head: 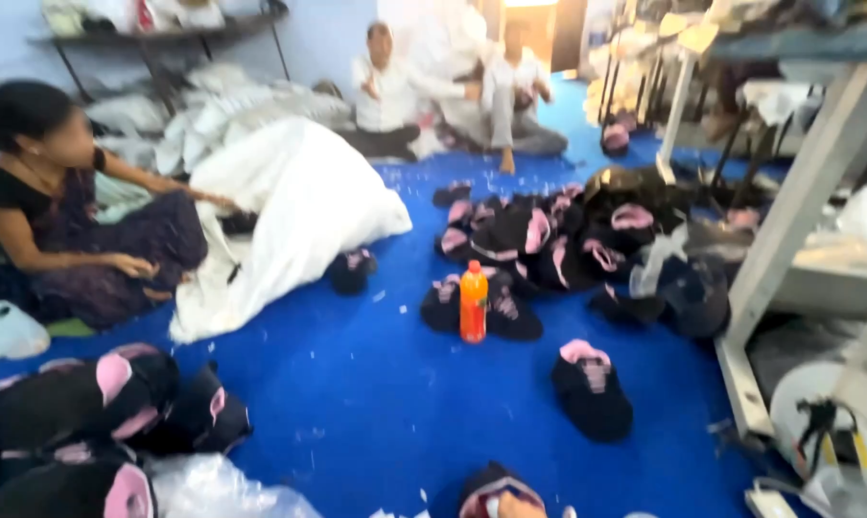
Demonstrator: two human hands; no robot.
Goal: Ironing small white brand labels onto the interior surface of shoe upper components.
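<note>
Cap (496,491), black and pink, at bottom edge under a fingertip (522,506); grip state impossible to tell.

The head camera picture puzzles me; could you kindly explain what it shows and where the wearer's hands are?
It is one view from a camera worn on a person's head, looking over a blue floor. The wearer's own hands are out of frame, so nothing is seen held. Nearest lies a black and pink cap; at the bottom edge another cap shows, blurred. An orange bottle stands upright before a heap of caps. On the left a seated person touches a big white sack; more people sit behind.
</note>
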